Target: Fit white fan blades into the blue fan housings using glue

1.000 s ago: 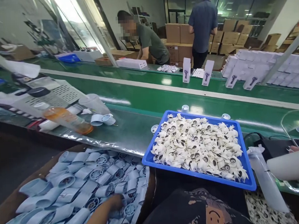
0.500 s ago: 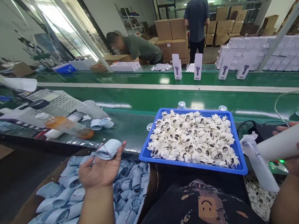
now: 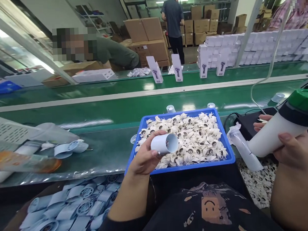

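Nearest me, at the left, a heap of blue tubes lies jumbled, ends facing every which way. At the near right, below bench height, there's a pile of small fan wheels.

The left hand has one tube up over the near left part of the blue tray. Its long axis runs left to right, roughly level, with the round mouth turned right and a little toward the near side. Thumb and fingers are spread just as wide as the tube, the thumb on the near side, the fingers over the far side.

To the right, the right hand is wrapped round a fat white cylinder. That one slants, its plain end low and left, its green cap high and right. Something small and pale seems to rest by those fingers, though I can't make it out.

White fan wheels fill the tray. Left of it lies a bottle. Farther off, beyond the green belt, stand white boxes, a person leaning, and another person upright near brown cartons.
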### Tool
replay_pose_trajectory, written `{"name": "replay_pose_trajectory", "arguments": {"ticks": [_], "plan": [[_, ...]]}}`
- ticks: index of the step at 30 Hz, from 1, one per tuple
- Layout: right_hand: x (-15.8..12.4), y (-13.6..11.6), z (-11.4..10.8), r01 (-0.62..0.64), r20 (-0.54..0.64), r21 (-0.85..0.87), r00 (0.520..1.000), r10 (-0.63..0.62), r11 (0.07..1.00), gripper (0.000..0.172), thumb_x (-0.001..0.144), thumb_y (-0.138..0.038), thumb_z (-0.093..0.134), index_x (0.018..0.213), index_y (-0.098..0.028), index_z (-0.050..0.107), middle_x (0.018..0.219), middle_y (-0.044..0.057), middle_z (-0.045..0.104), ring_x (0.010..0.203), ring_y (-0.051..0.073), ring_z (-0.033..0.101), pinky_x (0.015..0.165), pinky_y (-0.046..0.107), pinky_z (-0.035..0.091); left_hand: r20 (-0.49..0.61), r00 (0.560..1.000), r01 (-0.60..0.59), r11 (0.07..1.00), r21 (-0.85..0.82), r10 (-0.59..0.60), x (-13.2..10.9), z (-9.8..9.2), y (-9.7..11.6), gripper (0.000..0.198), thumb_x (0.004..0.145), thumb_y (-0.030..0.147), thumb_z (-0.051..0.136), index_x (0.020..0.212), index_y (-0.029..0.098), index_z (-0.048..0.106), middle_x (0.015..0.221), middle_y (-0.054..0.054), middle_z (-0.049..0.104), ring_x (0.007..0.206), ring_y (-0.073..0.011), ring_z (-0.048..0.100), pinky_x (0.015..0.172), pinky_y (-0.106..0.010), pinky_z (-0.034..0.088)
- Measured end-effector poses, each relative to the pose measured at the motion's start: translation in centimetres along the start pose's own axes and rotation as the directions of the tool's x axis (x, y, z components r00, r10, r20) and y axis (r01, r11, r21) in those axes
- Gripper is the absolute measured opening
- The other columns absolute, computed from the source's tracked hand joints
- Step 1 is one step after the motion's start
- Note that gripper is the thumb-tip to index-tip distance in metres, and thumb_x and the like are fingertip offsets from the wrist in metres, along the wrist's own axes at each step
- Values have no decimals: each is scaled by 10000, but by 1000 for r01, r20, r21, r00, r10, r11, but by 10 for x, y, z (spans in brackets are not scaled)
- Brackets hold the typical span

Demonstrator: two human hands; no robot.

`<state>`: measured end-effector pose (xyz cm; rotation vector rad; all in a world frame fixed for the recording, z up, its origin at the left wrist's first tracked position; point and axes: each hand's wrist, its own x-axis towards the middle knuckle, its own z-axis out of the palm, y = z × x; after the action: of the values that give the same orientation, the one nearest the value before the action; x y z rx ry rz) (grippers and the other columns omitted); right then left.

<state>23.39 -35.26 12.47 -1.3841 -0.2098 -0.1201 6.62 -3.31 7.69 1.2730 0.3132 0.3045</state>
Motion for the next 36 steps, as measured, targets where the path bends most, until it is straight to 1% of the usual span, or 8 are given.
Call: {"name": "replay_pose_trajectory", "arguments": {"ticks": [7, 11, 14, 19, 23, 26, 30, 36], "plan": [[0, -7, 9, -109, 224, 174, 972, 68, 979, 655, 353, -479, 855, 937, -267, 649, 894, 105, 692, 725, 316, 697, 650, 476, 579, 44, 992, 120, 992, -46, -118, 4, 7, -10, 649, 632, 693, 600, 1058, 204, 591, 936, -113, 675, 650, -200, 619, 547, -333, 512], [-1, -18, 29, -138, 341, 278, 939, 37, 951, 674, 414, -483, 837, 1016, -254, 639, 727, 34, 637, 563, 232, 637, 524, 391, 563, 126, 989, 74, 997, -2, -73, 0, 3, -18, 705, 538, 525, 786, 1135, 245, 536, 919, -58, 654, 697, -207, 656, 603, -329, 527], [-5, -28, 54, -179, 395, 441, 919, -11, 879, 717, 460, -472, 868, 1089, -236, 618, 744, -26, 607, 592, 150, 604, 567, 299, 566, 231, 972, -97, 963, 252, 37, -5, 15, -19, 670, 588, 341, 794, 1192, 255, 516, 1052, -86, 656, 907, -279, 686, 778, -413, 551], [-22, -38, 104, -177, 480, 540, 868, -129, 823, 581, 595, -456, 859, 1059, -217, 605, 785, -40, 651, 653, 143, 643, 594, 270, 579, 390, 876, -477, 641, 601, 285, -14, 55, -22, 525, 641, 140, 627, 1155, 224, 560, 1226, -98, 639, 1187, -300, 580, 1025, -470, 447], [-36, -35, 127, -118, 496, 483, 853, -160, 867, 341, 673, -433, 805, 884, -233, 627, 778, -27, 662, 645, 163, 659, 583, 293, 588, 417, 831, -556, 557, 617, 368, -18, 75, -24, 524, 675, 282, 734, 1160, 205, 551, 1081, -77, 686, 967, -255, 649, 860, -399, 524], [-39, -30, 127, -61, 516, 371, 843, -151, 927, 306, 716, -498, 744, 764, -226, 610, 819, 4, 651, 727, 196, 674, 651, 345, 610, 420, 798, -602, 531, 596, 433, -19, 82, -22, 407, 690, 485, 759, 927, 191, 609, 815, -35, 669, 740, -200, 620, 692, -347, 515], [-39, -26, 119, 7, 544, 330, 816, -196, 944, 255, 745, -465, 719, 802, -235, 625, 887, 16, 650, 877, 233, 678, 765, 389, 611, 414, 788, -612, 507, 607, 456, -17, 87, -20, 311, 717, 470, 719, 779, 191, 599, 686, -5, 599, 627, -155, 544, 591, -303, 461], [-40, -27, 120, 12, 514, 230, 848, -132, 973, 626, 689, -599, 718, 1192, -276, 532, 869, 21, 636, 917, 296, 682, 802, 475, 602, 408, 784, -616, 506, 604, 467, -16, 92, -21, 297, 735, 456, 699, 740, 184, 580, 666, -6, 588, 609, -150, 531, 557, -288, 433]]}}
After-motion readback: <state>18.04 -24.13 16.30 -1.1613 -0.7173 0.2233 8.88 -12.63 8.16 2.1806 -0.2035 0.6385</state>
